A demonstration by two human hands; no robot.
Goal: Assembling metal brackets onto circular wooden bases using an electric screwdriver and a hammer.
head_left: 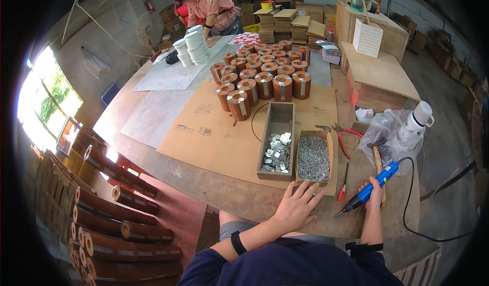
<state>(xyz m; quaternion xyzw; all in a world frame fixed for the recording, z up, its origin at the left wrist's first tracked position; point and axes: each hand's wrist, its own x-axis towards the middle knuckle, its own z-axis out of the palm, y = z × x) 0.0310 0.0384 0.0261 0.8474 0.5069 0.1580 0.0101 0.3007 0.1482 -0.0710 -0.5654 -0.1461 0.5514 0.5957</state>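
My right hand (375, 193) is wrapped round a blue electric screwdriver (369, 190), its bit pointing down to the left over the table's near edge. A black cord runs from its rear end. My left hand (297, 207) lies with fingers spread at the near edge, fingertips by an open cardboard box (331, 159) full of small screws (313, 156). Beside that box, a long grey-brown tray (275, 176) holds small metal plates (278, 149). A red-handled screwdriver (343, 191) lies between my hands. Farther off stand several brown cylinders (265, 85) with metal strips down their sides.
Red-handled pliers (342, 142), a wooden-handled tool (379, 168), a plastic bag (373, 137) and a white bottle (422, 115) lie or stand to the right. White stacks (195, 46) and another person (216, 8) are at the far end. Long brown tubes (130, 245) are stacked lower left.
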